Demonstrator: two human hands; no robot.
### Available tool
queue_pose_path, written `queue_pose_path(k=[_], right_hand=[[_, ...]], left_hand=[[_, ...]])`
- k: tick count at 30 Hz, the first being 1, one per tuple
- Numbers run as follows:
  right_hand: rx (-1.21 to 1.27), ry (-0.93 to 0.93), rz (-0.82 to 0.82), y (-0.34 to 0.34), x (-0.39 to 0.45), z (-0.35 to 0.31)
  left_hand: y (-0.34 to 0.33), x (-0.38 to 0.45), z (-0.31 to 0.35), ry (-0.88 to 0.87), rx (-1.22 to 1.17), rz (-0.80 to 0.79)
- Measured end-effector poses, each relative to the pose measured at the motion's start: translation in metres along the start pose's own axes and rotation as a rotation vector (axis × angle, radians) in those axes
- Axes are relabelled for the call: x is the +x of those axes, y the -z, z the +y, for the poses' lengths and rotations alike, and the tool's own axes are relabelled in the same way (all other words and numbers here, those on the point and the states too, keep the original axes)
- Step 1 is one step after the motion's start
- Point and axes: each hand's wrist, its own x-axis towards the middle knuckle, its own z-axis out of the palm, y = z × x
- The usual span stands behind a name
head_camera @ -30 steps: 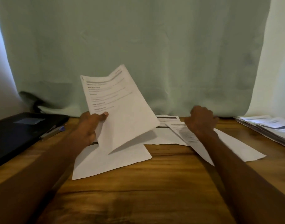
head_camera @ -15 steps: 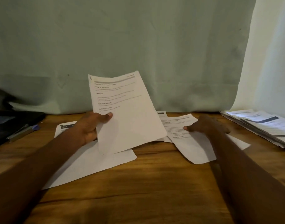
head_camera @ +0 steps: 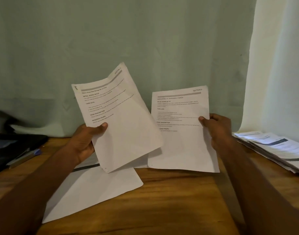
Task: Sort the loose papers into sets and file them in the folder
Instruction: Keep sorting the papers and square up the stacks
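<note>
Papers, white printed sheets, are raised in both your hands above the brown wooden table (head_camera: 170, 200). Your left hand (head_camera: 84, 143) pinches one tilted sheet (head_camera: 121, 122) at its left edge, thumb on the front. Your right hand (head_camera: 216, 128) pinches a second, upright sheet (head_camera: 181, 133) at its right edge. Another white sheet (head_camera: 98, 190) lies flat below. A black folder (head_camera: 11, 146) sits far left, a paper stack (head_camera: 277, 148) far right.

Home desk setting: wooden table (head_camera: 170, 200) against a green curtain (head_camera: 145, 39), 1 paper stack (head_camera: 272, 146), black folder (head_camera: 14, 146), pen (head_camera: 25, 157).
</note>
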Motion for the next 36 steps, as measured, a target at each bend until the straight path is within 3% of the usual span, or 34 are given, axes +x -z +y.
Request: queue_pose_path(k=[8,19,25,31,36], right_hand=[[0.198,-0.018,-0.094,-0.024,-0.021,-0.008],[0.214,-0.098,-0.272,-0.066,-0.049,-0.013],[0.268,-0.16,-0.377,-0.088,-0.076,-0.012],[0.367,-0.215,-0.504,-0.1,-0.096,-0.014],[0.386,-0.248,-0.563,-0.11,-0.105,-0.015]], left_hand=[[-0.004,-0.003,0.007,-0.008,0.06,0.011],[-0.01,-0.003,0.007,-0.085,0.212,0.078],[-0.012,-0.003,0.004,-0.054,0.23,0.016],[-0.008,-0.012,0.004,0.154,0.155,-0.164],[0.032,-0.012,0.02,0.06,0.085,-0.135]])
